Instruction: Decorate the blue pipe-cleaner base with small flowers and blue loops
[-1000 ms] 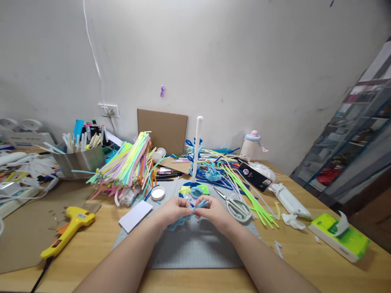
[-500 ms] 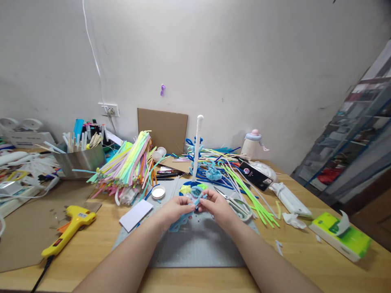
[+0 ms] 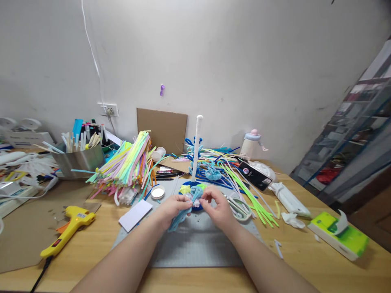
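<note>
My left hand [image 3: 171, 209] and my right hand [image 3: 216, 207] meet over a grey mat [image 3: 195, 244], both pinching a light blue pipe cleaner [image 3: 180, 216] that is bent into a wavy strip. Its upper end rises between my fingertips, the rest trails down and left under my left hand. Just beyond my fingers lies a small round blue piece [image 3: 193, 190] with yellow, blue and green fuzzy tufts on it. A white fuzzy stick [image 3: 197, 146] stands upright behind that piece.
A big heap of coloured pipe cleaners [image 3: 128, 167] lies at the left. Scissors [image 3: 236, 205] and green pipe cleaners [image 3: 250, 193] lie right of my hands. A yellow glue gun [image 3: 65, 230], a white card [image 3: 135, 215], a phone [image 3: 255, 174] and a green tissue pack [image 3: 339, 238] are on the table.
Both hands have moved a little away from me, toward the round blue piece. The pipe cleaner's top end now stands up between my fingertips against that piece.
</note>
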`<action>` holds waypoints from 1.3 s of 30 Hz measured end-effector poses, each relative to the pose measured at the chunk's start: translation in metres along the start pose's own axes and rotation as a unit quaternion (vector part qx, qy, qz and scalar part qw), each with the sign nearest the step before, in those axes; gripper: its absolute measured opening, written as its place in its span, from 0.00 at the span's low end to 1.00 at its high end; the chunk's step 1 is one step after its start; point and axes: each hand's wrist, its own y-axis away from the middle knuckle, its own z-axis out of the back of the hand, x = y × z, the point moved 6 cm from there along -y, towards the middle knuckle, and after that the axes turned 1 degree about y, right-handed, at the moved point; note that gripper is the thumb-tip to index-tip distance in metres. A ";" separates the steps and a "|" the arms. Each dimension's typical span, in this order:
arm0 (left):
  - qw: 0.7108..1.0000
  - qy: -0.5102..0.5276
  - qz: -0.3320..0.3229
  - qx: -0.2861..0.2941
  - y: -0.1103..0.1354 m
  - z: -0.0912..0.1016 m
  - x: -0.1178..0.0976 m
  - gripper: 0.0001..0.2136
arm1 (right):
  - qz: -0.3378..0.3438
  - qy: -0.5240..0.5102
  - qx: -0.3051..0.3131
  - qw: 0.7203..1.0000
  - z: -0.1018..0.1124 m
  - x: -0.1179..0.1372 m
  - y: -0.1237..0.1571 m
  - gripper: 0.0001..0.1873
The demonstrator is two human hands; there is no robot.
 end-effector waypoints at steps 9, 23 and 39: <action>0.999 0.025 0.039 0.001 0.006 -0.005 -0.001 0.11 | 0.147 0.249 0.059 0.956 0.001 0.025 0.001 0.08; 0.997 0.014 0.078 0.021 0.003 -0.003 0.008 0.11 | 0.208 0.270 0.103 0.934 0.002 0.035 0.001 0.06; 0.980 -0.187 -0.065 0.024 -0.001 -0.002 0.001 0.16 | 0.038 0.096 0.176 0.979 -0.010 0.009 -0.003 0.03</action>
